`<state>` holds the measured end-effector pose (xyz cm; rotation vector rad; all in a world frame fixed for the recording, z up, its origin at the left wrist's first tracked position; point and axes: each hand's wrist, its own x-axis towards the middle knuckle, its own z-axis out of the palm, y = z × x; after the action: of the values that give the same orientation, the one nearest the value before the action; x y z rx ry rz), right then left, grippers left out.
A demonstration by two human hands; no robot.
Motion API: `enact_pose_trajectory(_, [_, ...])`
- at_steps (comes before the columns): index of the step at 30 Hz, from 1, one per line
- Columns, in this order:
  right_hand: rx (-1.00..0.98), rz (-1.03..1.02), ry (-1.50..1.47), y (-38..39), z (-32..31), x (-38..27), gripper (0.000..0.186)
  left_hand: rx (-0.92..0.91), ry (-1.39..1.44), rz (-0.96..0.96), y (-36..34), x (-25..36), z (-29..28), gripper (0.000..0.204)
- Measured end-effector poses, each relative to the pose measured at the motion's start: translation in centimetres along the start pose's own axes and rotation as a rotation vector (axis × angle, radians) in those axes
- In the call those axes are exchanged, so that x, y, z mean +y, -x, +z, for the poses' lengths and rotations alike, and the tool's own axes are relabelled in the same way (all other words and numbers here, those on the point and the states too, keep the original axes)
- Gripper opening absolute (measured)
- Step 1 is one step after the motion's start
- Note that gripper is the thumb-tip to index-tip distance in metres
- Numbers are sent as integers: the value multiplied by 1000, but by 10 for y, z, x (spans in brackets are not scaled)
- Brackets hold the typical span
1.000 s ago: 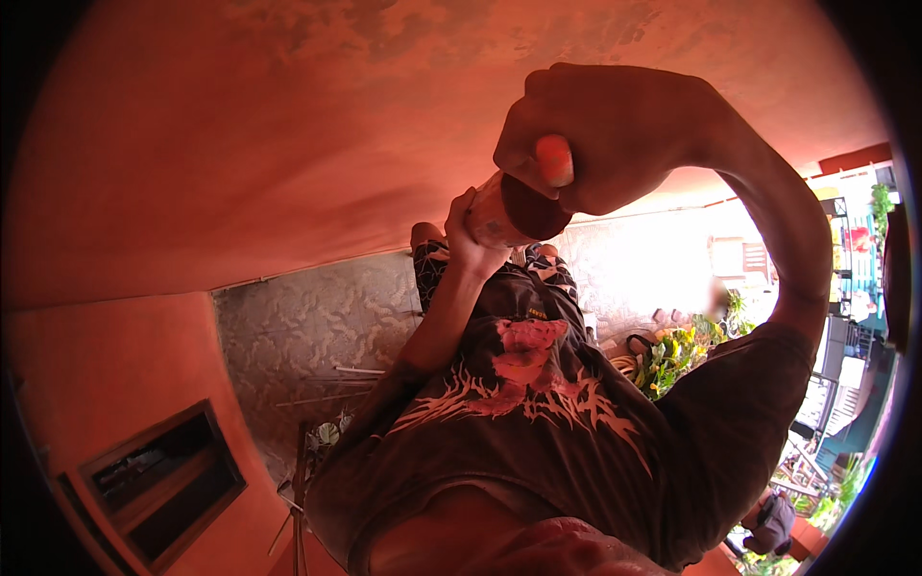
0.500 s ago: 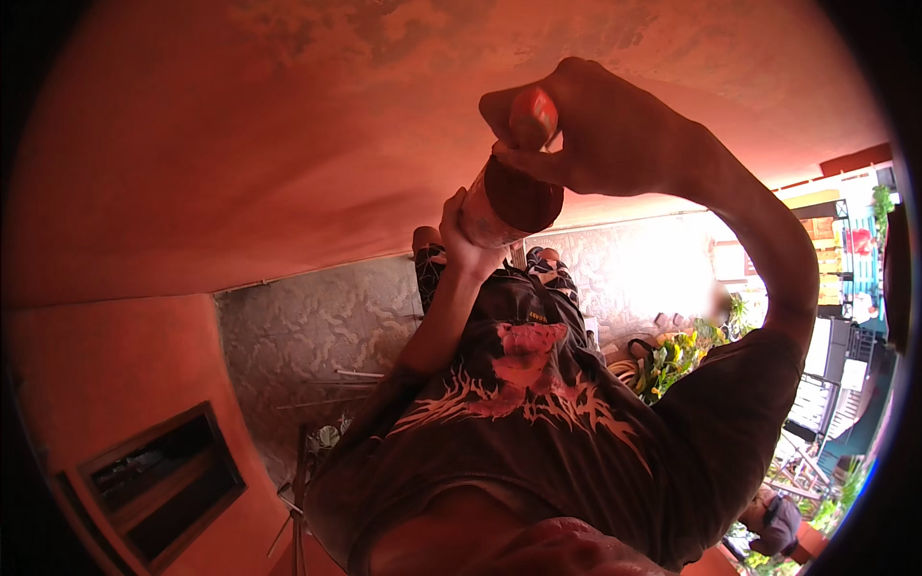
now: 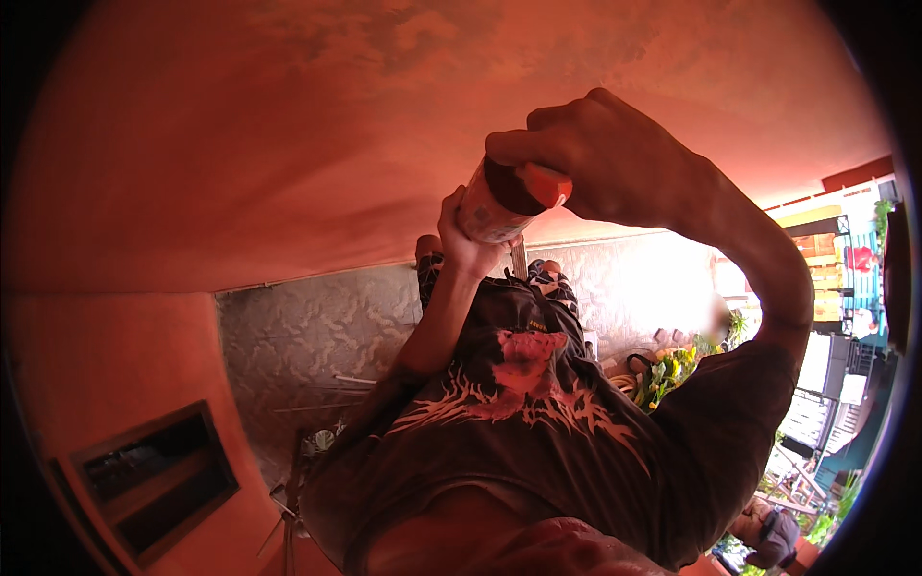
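Note:
My left hand (image 3: pixel 466 235) is closed round a cylindrical container (image 3: pixel 495 206) with a pale, printed side and a dark opening, raised against the orange-red wall surface (image 3: pixel 288 134). Above it, my right hand (image 3: pixel 615 158) has its fingers curled on a small object with a red, rounded end (image 3: pixel 545 184), which lies over the container's opening. The rest of that object is hidden by fingers and container, so I cannot tell what it is.
Patterned grey tiles (image 3: pixel 288 326) run below the wall. A dark wooden-framed opening (image 3: pixel 154 475) is at lower left. Plants (image 3: pixel 663 374) and thin poles are nearby. Another person (image 3: pixel 759 528) is at lower right, beside a bright area with railings and coloured structures.
My right hand has dipped and turned, bringing the red end from above the container down across its opening. My left hand and the container have barely moved.

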<state>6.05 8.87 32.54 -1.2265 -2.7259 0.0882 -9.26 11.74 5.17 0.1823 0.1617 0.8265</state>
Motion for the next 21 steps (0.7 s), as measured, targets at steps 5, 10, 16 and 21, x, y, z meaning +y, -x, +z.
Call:
enact_pose_trajectory(5, [223, -15, -241, -2, 1, 18, 16, 102, -40, 52, -4, -2, -4, 52])
enact_pose_trajectory(10, [426, 209, -878, 2, 18, 53, 19, 68, 17, 83, -1, 13, 6, 53])
enact_pose_trajectory(16, [768, 192, -1817, 6, 98, 83, 16, 67, -32, 164, 2, 45, 12, 57])
enact_pose_trajectory(21, [857, 85, -2280, -6, 147, 76, 12, 141, -28, 225, 8, 59, 24, 57])
